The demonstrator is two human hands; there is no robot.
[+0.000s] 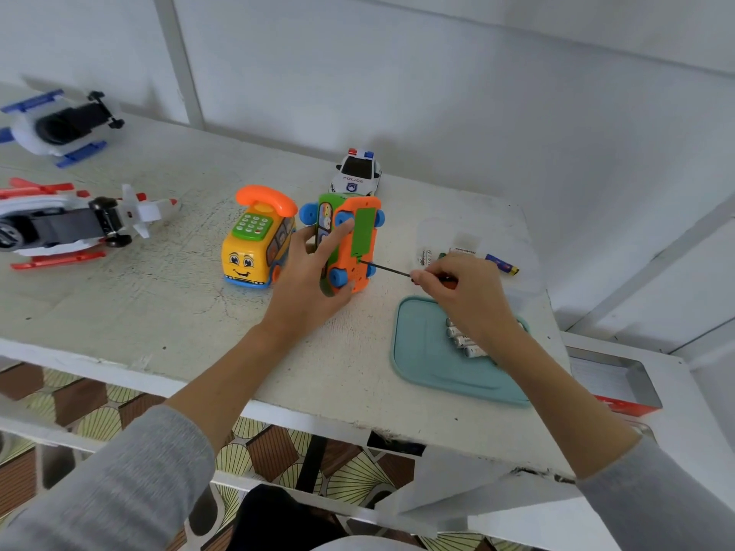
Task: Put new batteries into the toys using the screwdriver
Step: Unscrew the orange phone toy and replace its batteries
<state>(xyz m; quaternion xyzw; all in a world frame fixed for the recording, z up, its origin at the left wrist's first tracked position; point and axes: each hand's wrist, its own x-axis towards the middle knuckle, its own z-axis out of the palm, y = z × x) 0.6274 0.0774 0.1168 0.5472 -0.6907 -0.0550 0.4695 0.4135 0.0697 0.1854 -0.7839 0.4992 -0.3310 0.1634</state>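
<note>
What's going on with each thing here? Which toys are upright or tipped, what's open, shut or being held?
Green-and-orange toy bus: tipped on its side, underside showing, battery cover on.
Left hand: grips the bus.
Screwdriver: tip at the cover's screw.
Right hand: pinches the screwdriver.
Yellow phone bus: upright, handset on.
Police car: upright on its wheels.
Red-and-white helicopter: lying on its side.
Blue-and-white helicopter: lying on its side.
Teal tray: holds loose batteries.
</note>
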